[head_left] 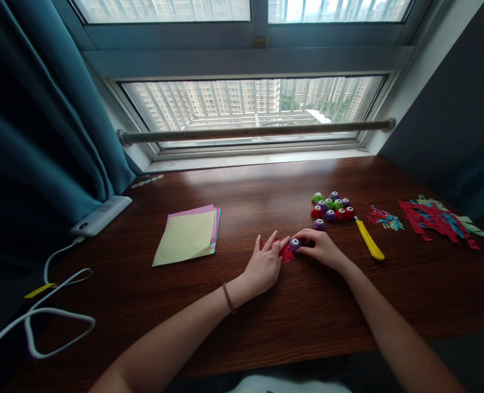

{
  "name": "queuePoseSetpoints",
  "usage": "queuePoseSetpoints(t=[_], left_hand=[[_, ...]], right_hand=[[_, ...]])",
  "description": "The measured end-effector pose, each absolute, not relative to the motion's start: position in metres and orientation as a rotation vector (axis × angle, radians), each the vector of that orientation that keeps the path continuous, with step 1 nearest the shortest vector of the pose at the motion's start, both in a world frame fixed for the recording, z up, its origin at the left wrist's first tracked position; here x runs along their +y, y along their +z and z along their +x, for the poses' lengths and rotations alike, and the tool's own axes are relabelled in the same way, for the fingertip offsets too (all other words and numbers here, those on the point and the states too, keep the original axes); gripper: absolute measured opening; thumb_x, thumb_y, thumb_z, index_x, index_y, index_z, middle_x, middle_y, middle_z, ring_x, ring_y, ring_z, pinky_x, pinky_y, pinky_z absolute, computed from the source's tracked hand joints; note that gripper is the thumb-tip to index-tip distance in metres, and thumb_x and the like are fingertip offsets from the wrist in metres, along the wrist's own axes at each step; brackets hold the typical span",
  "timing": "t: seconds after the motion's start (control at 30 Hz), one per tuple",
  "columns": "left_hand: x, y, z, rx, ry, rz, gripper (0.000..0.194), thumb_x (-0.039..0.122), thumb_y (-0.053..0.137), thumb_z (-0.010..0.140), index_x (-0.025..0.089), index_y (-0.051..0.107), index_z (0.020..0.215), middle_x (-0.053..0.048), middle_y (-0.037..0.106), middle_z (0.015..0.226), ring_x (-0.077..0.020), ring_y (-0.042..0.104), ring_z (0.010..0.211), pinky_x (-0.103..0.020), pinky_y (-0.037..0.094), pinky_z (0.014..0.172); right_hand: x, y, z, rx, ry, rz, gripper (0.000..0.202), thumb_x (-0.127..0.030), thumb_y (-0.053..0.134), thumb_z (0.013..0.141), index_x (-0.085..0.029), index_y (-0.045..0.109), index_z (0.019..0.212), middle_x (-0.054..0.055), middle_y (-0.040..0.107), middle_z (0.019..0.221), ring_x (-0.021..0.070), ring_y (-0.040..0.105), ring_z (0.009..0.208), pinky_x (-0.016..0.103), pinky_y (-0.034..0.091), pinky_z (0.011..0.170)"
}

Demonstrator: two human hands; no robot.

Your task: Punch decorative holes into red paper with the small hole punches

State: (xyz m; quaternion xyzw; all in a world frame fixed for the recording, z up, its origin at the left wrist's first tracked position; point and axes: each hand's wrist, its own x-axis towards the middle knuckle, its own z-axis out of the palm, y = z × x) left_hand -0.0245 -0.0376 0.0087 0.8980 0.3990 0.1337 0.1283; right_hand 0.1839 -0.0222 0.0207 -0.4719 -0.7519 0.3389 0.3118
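Observation:
My left hand (263,268) lies with its fingers spread on a small piece of red paper (288,254), pressing it against the table; a few little holes show in the paper. Between the thumb and fingers of my right hand (319,246) is a small purple craft paper punch (295,244), at the right edge of the red paper. Whether the paper sits inside the punch's slot I cannot tell. Just beyond my right hand stands another purple punch (319,224), in front of a cluster of red, green and purple punches (337,204).
A yellow-handled utility knife (370,240) lies right of my hand. Farther right are tiny red and blue paper bits (385,218) and a heap of paper strips (441,218). Stacked coloured sheets (187,237) lie left. A white power strip (102,215) with its cable (62,311) is at far left.

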Motion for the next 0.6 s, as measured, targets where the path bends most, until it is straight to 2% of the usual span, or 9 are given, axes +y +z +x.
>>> queuePoseSetpoints(t=[0.17, 0.33, 0.47, 0.53, 0.6], left_hand=[[-0.037, 0.01, -0.024, 1.161, 0.364, 2.61, 0.053, 0.015, 0.028, 0.085, 0.02, 0.017, 0.137, -0.006, 0.037, 0.135, -0.0202, 0.012, 0.133, -0.055, 0.01, 0.104], [-0.038, 0.014, -0.025, 1.124, 0.355, 2.599, 0.055, 0.013, 0.028, 0.083, 0.02, 0.018, 0.136, -0.006, 0.035, 0.137, -0.0195, 0.013, 0.133, -0.055, 0.009, 0.105], [-0.038, 0.015, -0.025, 1.108, 0.357, 2.584, 0.056, 0.012, 0.028, 0.083, 0.021, 0.016, 0.137, -0.004, 0.033, 0.138, -0.0191, 0.013, 0.133, -0.055, 0.009, 0.105], [-0.038, 0.014, -0.025, 1.116, 0.362, 2.578, 0.056, 0.012, 0.029, 0.083, 0.021, 0.016, 0.137, -0.005, 0.033, 0.138, -0.0191, 0.013, 0.133, -0.055, 0.009, 0.105], [-0.038, 0.013, -0.025, 1.127, 0.369, 2.574, 0.056, 0.013, 0.029, 0.082, 0.02, 0.017, 0.137, -0.006, 0.034, 0.137, -0.0192, 0.012, 0.133, -0.054, 0.009, 0.105]], right_hand=[[-0.014, 0.007, 0.202, -1.774, 0.598, -1.53, 0.025, -0.029, 0.062, 0.072, -0.017, 0.063, 0.094, 0.004, 0.063, 0.09, 0.0165, 0.057, 0.077, 0.028, 0.046, 0.069], [-0.012, -0.001, 0.201, -1.767, 0.217, -1.696, 0.025, -0.028, 0.057, 0.077, -0.017, 0.061, 0.099, 0.007, 0.061, 0.098, 0.0212, 0.055, 0.09, 0.034, 0.043, 0.082], [-0.015, 0.004, 0.191, -1.684, -0.078, -1.834, 0.036, -0.03, 0.059, 0.077, -0.016, 0.056, 0.11, 0.011, 0.055, 0.105, 0.0246, 0.05, 0.098, 0.036, 0.04, 0.085], [-0.017, 0.008, 0.187, -1.712, -0.064, -1.806, 0.031, -0.032, 0.061, 0.076, -0.017, 0.058, 0.104, 0.01, 0.055, 0.101, 0.0236, 0.05, 0.094, 0.035, 0.04, 0.082], [-0.02, 0.011, 0.184, -1.881, 0.171, -1.669, 0.019, -0.033, 0.061, 0.076, -0.02, 0.063, 0.09, 0.006, 0.057, 0.091, 0.0195, 0.052, 0.086, 0.03, 0.041, 0.077]])
